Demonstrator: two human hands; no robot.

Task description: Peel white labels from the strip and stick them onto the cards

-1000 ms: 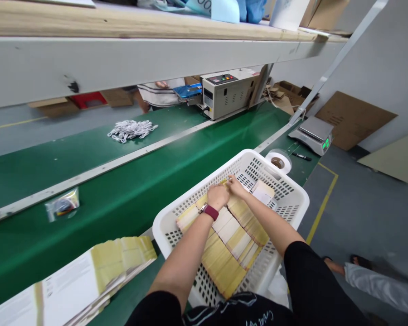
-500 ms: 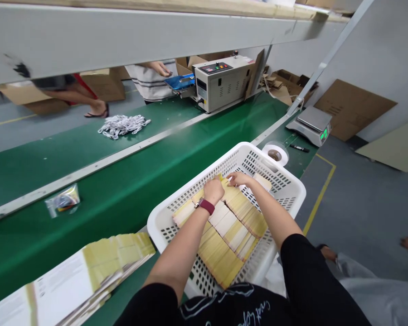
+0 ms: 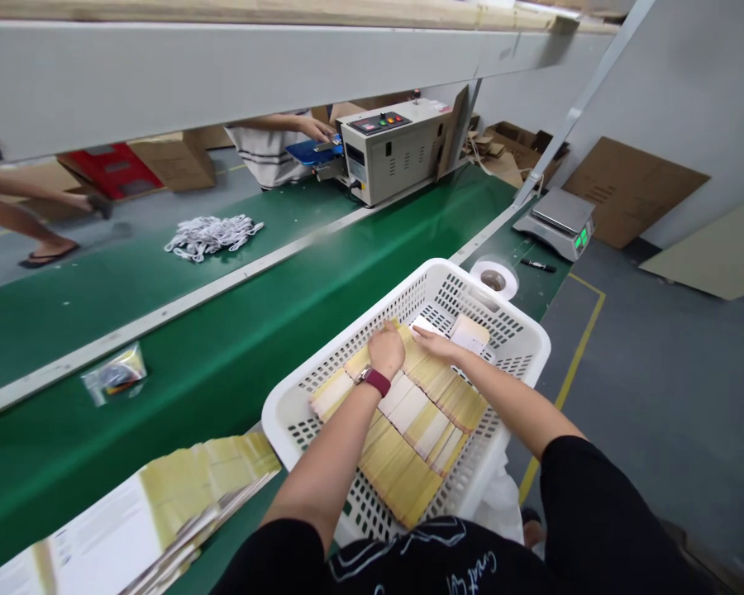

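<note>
A white plastic basket holds tight rows of yellow and white folded papers, packed on edge. My left hand, with a maroon-banded watch on the wrist, is closed with curled fingers at the far end of the rows. Yellow paper shows beside its fingertips, but what it grips is mostly hidden. Just to the right, my right hand lies with fingers stretched out against the end of the packed papers. A few loose white and cream papers rest in the basket's far corner.
Fanned printed sheets lie at the lower left. On the green bench are a plastic bag, white cords, a tape roll, a marker and a scale. A co-worker's hand is at the machine.
My right hand's fingers have straightened and lie flatter, uncovering more of the basket's far corner. My left hand stays nearly in place. In the background, a walking person's legs have moved left.
</note>
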